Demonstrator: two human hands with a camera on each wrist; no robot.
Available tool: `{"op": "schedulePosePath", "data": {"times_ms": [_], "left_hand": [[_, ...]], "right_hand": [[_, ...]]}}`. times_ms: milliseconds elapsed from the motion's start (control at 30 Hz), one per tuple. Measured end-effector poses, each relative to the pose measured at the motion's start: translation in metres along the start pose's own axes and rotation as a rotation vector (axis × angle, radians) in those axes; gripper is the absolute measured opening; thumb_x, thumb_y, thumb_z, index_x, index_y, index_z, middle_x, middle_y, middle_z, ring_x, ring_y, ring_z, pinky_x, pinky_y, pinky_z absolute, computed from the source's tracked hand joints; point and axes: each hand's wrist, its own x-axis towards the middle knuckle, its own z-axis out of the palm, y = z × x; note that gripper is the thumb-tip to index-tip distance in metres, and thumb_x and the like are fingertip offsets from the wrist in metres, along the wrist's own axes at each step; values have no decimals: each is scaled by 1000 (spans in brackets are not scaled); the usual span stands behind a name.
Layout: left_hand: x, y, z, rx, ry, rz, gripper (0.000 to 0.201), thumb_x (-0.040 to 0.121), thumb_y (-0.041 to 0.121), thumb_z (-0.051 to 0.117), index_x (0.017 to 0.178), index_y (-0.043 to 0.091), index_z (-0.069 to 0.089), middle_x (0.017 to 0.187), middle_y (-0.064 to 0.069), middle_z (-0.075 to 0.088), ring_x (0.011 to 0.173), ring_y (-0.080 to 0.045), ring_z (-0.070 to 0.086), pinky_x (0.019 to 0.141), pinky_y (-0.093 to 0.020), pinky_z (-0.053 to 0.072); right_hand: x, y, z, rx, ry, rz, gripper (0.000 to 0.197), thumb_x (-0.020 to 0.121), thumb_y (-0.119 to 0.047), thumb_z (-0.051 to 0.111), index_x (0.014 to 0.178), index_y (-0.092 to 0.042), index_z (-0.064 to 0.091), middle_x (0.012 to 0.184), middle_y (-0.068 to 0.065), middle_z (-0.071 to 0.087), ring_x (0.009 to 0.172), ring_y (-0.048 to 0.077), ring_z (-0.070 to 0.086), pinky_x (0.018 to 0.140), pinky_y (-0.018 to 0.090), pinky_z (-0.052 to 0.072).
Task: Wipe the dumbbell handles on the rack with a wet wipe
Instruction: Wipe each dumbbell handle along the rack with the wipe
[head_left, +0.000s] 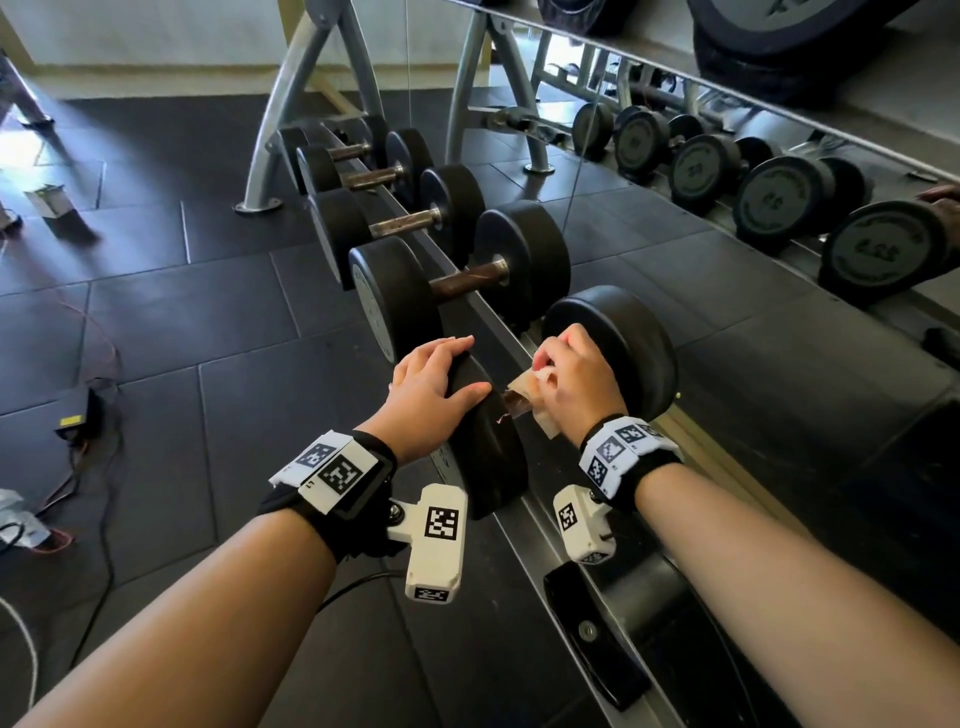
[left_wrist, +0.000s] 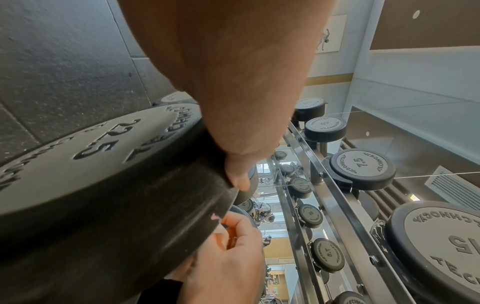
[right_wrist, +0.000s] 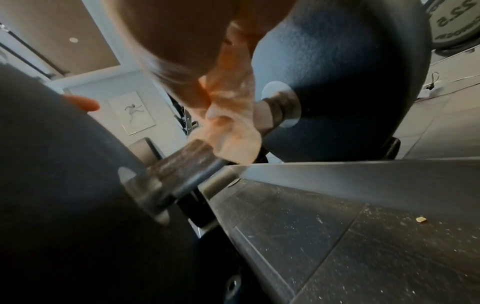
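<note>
Two hands work the nearest dumbbell (head_left: 519, 395) on the rack (head_left: 498, 322). Left hand (head_left: 434, 387) lies flat over the near-left weight head (head_left: 485, 447), fingers straight and spread, pressing to steady it and closed round nothing. Right hand (head_left: 571, 382) is curled over the handle (right_wrist: 182, 162), fingers clamped on the wet wipe (right_wrist: 233, 131), which is wrapped around the bar close to the right-hand weight head (head_left: 623, 353). The wipe looks brown-stained; the bare stretch of handle toward the left head appears rusty and mottled.

Judgement: the stroke in hand covers only the right part of the bar. To do it well, keep the wipe fully encircling the handle, twist while sliding toward the left head, and maintain the left palm's pressure so the dumbbell does not roll in its cradle. Refolding to a cleaner face seems advisable.

Farther along the rack, four more dumbbells (head_left: 457, 275) sit in line, handles bare. Beyond them stands the rack's grey frame (head_left: 291, 104); a wall mirror (head_left: 727, 130) lies at far right.
</note>
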Motion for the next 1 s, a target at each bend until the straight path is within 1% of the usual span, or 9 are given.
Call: {"op": "schedulePosePath", "data": {"times_ms": [167,267,333,433,600,733,800,900,1000], "left_hand": [[1,-2,0,-7,-2,1,62,97,38,56,151,37,26,156,7,21,146,-23,9,120,-50,15],[1,-3,1,-4,3,10,62,97,39,56,152,37,26,156,7,21,146,-22,9,120,-48,15],[2,-3,1,-3,6,14,62,97,39,56,151,37,27,156,7,21,146,-22,9,119,-47,14],[1,-2,1,-2,1,9,62,97,39,56,152,36,27,156,6,21,146,-22,8,119,-46,14],[0,0,-1,-8,-12,3,62,98,38,56,152,35,26,157,7,20,147,-22,8,119,-46,14],[-1,1,-1,-8,-12,4,61,98,37,56,152,35,27,157,7,19,147,-22,7,119,-46,13],[-2,2,-1,-5,-9,5,61,98,37,55,152,35,27,157,6,20,147,-22,7,119,-46,13],[-2,2,-1,-7,-15,1,61,98,37,55,152,35,27,157,6,19,147,-22,7,119,-47,14],[-2,2,-1,-11,-14,-1,61,98,36,55,151,36,27,157,6,19,147,-23,8,119,-47,14]], "right_hand": [[-17,1,9,32,-22,-9,9,86,-15,66,92,-10,70,99,4,46,92,24,50,81,40,51],[-20,4,5,151,-75,70,29,89,-45,62,100,-21,73,98,-4,44,90,17,53,79,32,49],[-18,8,0,171,-115,105,42,88,-56,59,108,-23,74,99,-6,44,89,13,53,78,26,45],[-20,14,-1,153,-135,115,43,88,-48,68,119,-19,70,102,-7,43,90,11,51,80,24,41],[-19,16,4,116,-67,150,33,91,-32,69,122,-19,70,103,-4,47,91,15,54,80,23,40],[-13,17,2,33,-57,134,22,97,-24,61,115,-18,72,110,5,66,97,22,66,80,24,46],[-11,19,-3,-14,-31,159,17,98,-20,57,106,-17,72,103,5,70,93,24,68,77,27,49],[-10,24,-7,-59,-12,207,17,99,-21,53,102,-15,69,96,4,70,89,25,68,73,28,50],[-15,20,-3,46,-3,237,30,97,-38,54,112,-17,70,94,-3,61,87,19,62,74,28,47]]}}
